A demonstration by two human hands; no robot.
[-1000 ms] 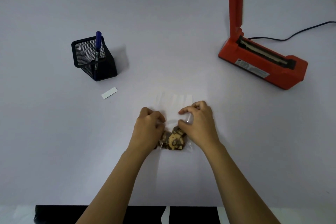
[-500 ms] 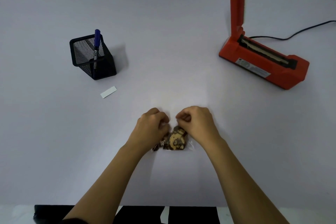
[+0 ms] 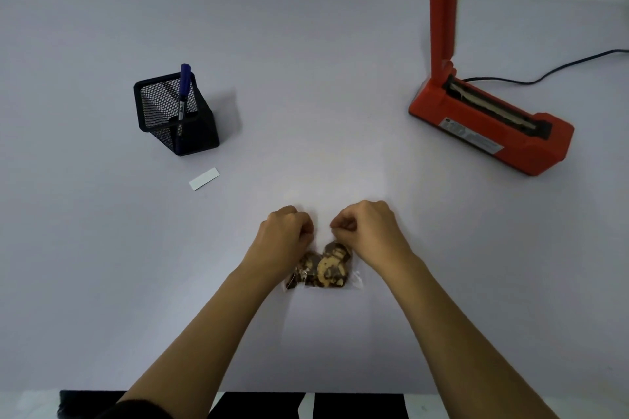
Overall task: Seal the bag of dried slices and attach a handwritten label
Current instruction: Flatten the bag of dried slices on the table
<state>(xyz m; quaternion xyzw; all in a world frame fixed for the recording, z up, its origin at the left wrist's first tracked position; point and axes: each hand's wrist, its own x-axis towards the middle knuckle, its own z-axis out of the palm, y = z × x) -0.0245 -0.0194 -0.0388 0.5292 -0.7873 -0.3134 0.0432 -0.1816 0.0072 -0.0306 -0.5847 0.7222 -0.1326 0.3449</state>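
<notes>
Left fingers: the left hand [image 3: 286, 231] is curled tight, thumb pressed to forefinger, and the upper edge of the small clear plastic bag of brown dried slices [image 3: 323, 269] is pinched there.
Right fingers: the right hand [image 3: 367, 231] is curled likewise, and the same edge is pinched at its other side. The film itself is barely made out.
Bag position: it is laid flat just below and between both fists, with its left side partly covered by the left hand.
Label: a small white paper strip [image 3: 204, 178] is laid flat well left of the bag.
Pen: a blue marker pen [image 3: 184, 92] is stood in a black wire-mesh holder [image 3: 190, 136] near the strip.
Sealer: an orange heat sealer [image 3: 490, 126], arm raised upright, is set far right, with a black cable [image 3: 561, 68] attached.
Surface: a pale lilac tabletop [image 3: 306, 78] is backed by a plain light wall.
</notes>
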